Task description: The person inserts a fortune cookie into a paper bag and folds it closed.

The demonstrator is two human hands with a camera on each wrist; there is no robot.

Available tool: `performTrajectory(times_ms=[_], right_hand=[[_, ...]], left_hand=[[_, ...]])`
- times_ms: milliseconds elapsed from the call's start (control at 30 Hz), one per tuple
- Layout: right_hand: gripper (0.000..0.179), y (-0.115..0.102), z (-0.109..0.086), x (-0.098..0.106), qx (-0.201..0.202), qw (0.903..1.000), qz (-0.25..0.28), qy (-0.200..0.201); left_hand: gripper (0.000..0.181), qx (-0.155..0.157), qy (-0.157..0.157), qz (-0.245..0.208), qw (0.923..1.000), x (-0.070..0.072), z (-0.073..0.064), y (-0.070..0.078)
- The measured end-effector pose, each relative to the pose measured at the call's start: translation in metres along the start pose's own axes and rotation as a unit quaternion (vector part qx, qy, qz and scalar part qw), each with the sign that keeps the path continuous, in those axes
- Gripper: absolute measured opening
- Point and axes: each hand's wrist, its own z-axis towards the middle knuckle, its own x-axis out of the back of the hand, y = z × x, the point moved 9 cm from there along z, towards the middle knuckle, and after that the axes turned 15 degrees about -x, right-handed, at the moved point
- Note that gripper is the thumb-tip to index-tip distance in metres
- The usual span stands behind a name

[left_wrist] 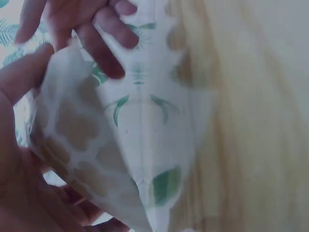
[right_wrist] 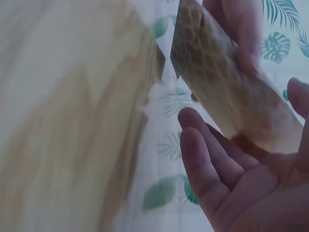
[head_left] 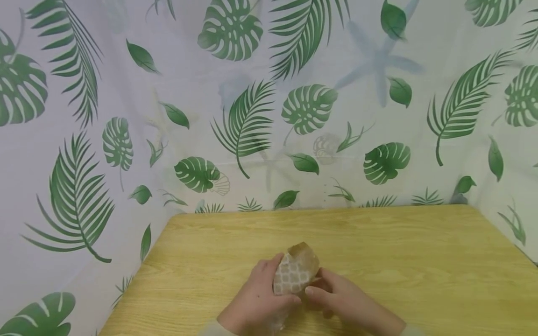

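Note:
A brown object with a white net-like pattern is held over the near part of the wooden table; its exact kind is unclear. Its upper end is plain brown and looks shiny. My left hand grips it from the left, thumb on the near side and fingers behind. At its lower right is my right hand, the fingers loosely bent. The right wrist view shows the right fingers extended near the lower end of the patterned object; whether they touch it is hard to tell.
The wooden table has a pale grain and reaches back to a white cloth backdrop printed with green leaves. This cloth also rises along the left and right sides.

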Motion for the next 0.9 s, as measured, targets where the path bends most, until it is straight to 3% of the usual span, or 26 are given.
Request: performTrajectory(times_ms=[167,367,533,700,900], right_hand=[[0.068,-0.006,0.001,-0.002,0.006,0.9995,0.01,0.029],[0.054,-0.01,-0.003,0.002,0.033,0.9985,0.004,0.045],[0.049,-0.016,-0.007,0.012,0.06,0.9967,0.012,0.054],[0.052,-0.02,-0.012,0.023,0.059,0.9953,0.02,0.074],[0.048,-0.021,-0.016,0.039,0.052,0.9902,0.019,0.128]], left_hand=[[0.113,-0.011,0.012,0.027,0.9995,-0.002,0.001,0.012],[0.113,-0.027,0.02,0.035,0.9988,-0.001,0.0,0.02],[0.104,-0.027,0.045,-0.041,0.9978,0.001,-0.002,0.019],[0.088,-0.046,0.082,-0.115,0.9889,0.008,0.001,0.021],[0.057,-0.068,0.133,-0.144,0.9783,0.019,0.003,0.025]])
